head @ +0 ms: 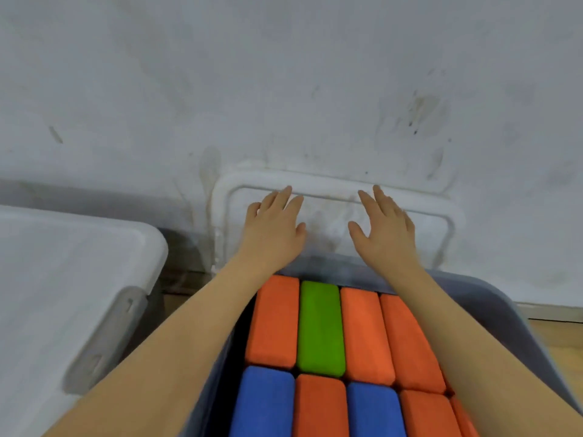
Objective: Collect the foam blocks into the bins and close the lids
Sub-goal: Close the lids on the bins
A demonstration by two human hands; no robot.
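— Leaning on the wall, the white lid point(334, 200) blurs into it; the bin point(492, 291) is cut off below.

— Orange, green, blue foam blocks point(320, 329) fill it; left hand point(274, 222) and right hand point(383, 222) reach lidward, fingers straight, spread.

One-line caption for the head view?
Both open hands, left hand and right hand, reach for white lid behind block-filled bin.

Foam blocks visible in my open bin point(492, 288): nine, some cut off by frame edge. Orange blocks point(273, 320): six. Blue blocks point(263, 402): two. Green block point(320, 329): one. Bins: two, second bin point(63, 279) at left with lid on. Loose lid point(334, 197) leaning at wall: one. My hands: two, left hand point(273, 222), right hand point(383, 225).
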